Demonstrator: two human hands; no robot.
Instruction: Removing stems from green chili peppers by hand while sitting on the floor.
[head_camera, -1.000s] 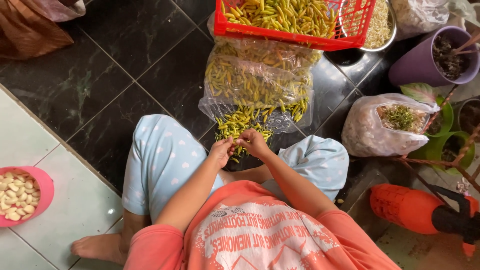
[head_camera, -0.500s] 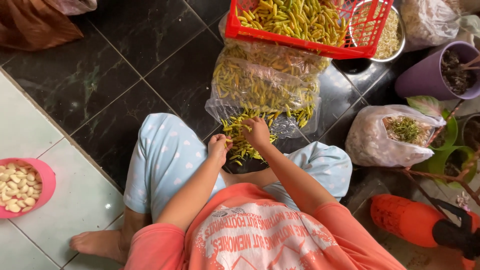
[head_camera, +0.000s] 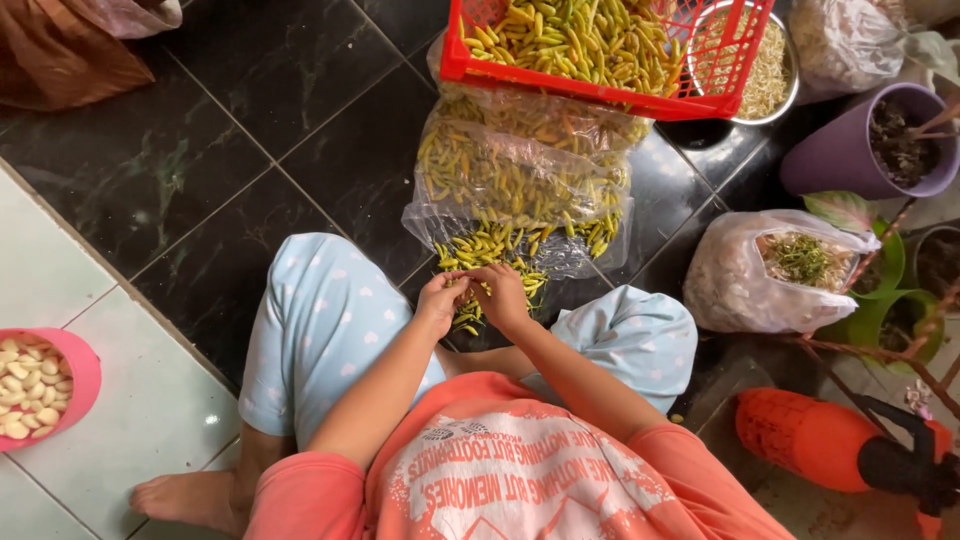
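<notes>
Since a second ago both hands have stayed together over the loose chilli pile (head_camera: 500, 262) spilled from the clear plastic bag (head_camera: 520, 175) onto the floor, left hand (head_camera: 440, 298) and right hand (head_camera: 503, 297) fingers pinched around one small chilli, so picking is judged ongoing.

Both forearms reach forward, bent at elbows; left hand (head_camera: 441, 298) and right hand (head_camera: 503, 296) meet fingertip to fingertip, fingers curled, pinching.
</notes>
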